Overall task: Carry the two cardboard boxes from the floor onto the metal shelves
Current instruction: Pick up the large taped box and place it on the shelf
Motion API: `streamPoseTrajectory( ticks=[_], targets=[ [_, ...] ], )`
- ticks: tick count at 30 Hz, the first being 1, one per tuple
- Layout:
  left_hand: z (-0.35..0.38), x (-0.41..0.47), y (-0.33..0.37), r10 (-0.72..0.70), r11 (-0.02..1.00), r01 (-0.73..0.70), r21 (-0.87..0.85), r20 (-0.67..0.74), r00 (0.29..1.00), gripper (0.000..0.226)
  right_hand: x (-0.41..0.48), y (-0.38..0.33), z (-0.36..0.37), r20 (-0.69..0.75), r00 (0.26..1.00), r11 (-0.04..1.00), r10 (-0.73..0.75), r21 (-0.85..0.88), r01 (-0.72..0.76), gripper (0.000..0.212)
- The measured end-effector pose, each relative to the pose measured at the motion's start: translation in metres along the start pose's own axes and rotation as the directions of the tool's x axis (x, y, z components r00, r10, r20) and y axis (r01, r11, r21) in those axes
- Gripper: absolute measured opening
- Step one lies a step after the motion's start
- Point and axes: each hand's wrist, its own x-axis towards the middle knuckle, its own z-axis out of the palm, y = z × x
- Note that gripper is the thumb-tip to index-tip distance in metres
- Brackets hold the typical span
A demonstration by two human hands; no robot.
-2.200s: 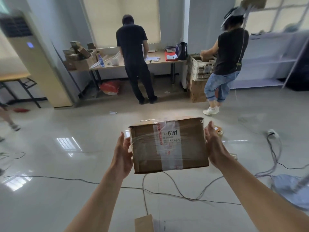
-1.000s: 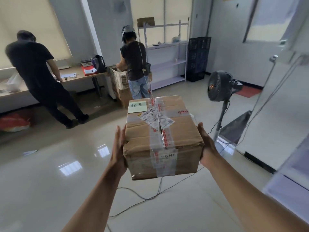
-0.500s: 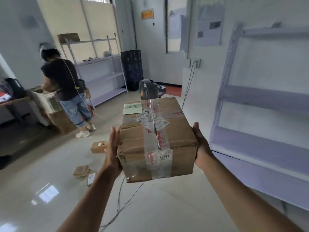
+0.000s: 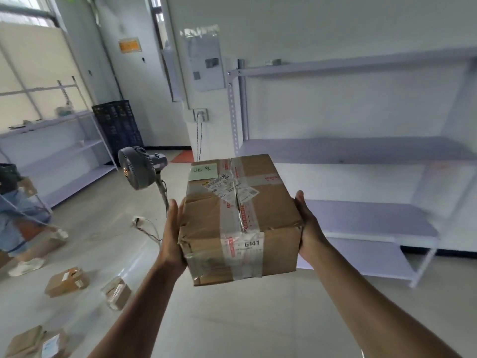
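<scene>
A taped brown cardboard box with a green note and the number 6141 is held in the air in front of me. My left hand presses flat against its left side, and my right hand presses against its right side. Behind and to the right of the box stand the white metal shelves, several levels, all bare. The box is level with the lower shelves and apart from them.
A standing fan with a floor cable is left of the box. Several small parcels lie on the floor at lower left. A person's legs are at the left edge. A second shelf unit and dark crates stand at the back left.
My view has swung right, from the desk and people to the metal shelves, which now fill the right side. The box stays gripped between both hands, its top now showing.
</scene>
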Motion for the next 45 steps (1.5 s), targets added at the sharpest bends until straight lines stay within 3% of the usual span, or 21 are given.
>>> streamPoseTrajectory(
  ticks=[7, 14, 21, 32, 45],
  targets=[
    [0.092, 0.052, -0.039, -0.094, 0.996, 0.093, 0.014, 0.194, 0.977, 0.084, -0.005, -0.05, -0.091, -0.118, 0.988, 0.995, -0.1, 0.006, 0.101, 0.059],
    [0.182, 0.12, -0.073, -0.132, 0.991, 0.131, 0.023, 0.299, 0.945, 0.075, 0.005, -0.095, -0.173, -0.297, 0.936, 0.982, -0.187, -0.046, 0.181, 0.061],
    [0.26, 0.205, -0.107, -0.161, 0.982, 0.188, -0.005, 0.499, 0.852, 0.077, 0.037, -0.147, -0.23, -0.485, 0.838, 0.966, -0.25, -0.062, 0.253, 0.056],
    [0.359, 0.311, -0.141, -0.199, 0.967, 0.253, -0.009, 0.592, 0.781, 0.076, 0.091, -0.205, -0.3, -0.572, 0.779, 0.951, -0.259, -0.009, 0.309, 0.062],
    [0.488, 0.384, -0.203, -0.21, 0.973, 0.228, 0.031, 0.528, 0.823, 0.078, 0.155, -0.289, -0.424, -0.592, 0.773, 0.959, -0.229, 0.002, 0.285, 0.057]
  ],
)
